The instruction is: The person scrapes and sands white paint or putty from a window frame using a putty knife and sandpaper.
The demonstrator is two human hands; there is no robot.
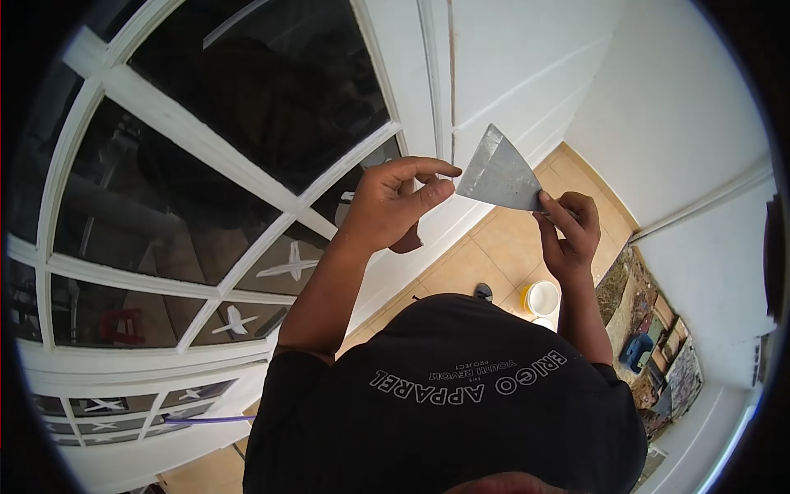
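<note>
A metal putty knife (498, 177) with a wide triangular blade is held up in front of a white door frame (436, 99). My right hand (568, 235) grips it at the handle end, which the fingers hide. My left hand (395, 202) pinches the blade's left corner between thumb and forefinger. A dark smudge shows under the left palm. Both arms reach out from my black printed shirt (461, 395).
White glazed doors (247, 189) with taped crosses on the lower panes fill the left. Below are a beige tiled floor (494, 247), a small white bucket (541, 298) and my shoe tip (483, 291). Tools and clutter (650, 346) lie along the right wall.
</note>
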